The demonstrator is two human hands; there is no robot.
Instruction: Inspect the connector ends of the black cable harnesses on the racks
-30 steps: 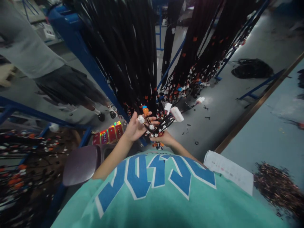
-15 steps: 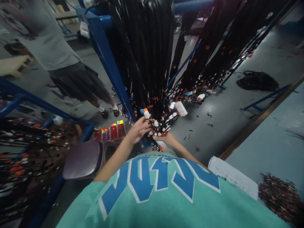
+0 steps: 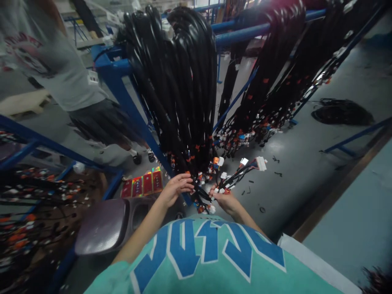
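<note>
Far left, another person (image 3: 87, 96), partly cut off, at 10-11 o'clock of the left hand. Stool (image 3: 102, 226) at 8 o'clock, red boxes (image 3: 142, 184) at 9-10. Left hand (image 3: 176, 190): fingers loose, lightly bent, pointing to 2-3 o'clock, not closed on anything visible; fingertips by the hanging wires, contact unclear. Black cables (image 3: 190, 90) hang off the rack at 12 o'clock of the hands, long axis roughly 12 to 6, lower ends between the hands. Hands apart, small gap. Right hand (image 3: 226, 201): clamped on loose wires (image 3: 240, 175) near its fingertips, small plugs around the grip. Wires' long axis runs 8 to 2; right hand nearer. From right hand they reach to 1-2 o'clock, ending in white plug (image 3: 261, 163); from left hand, about 3 o'clock.
</note>
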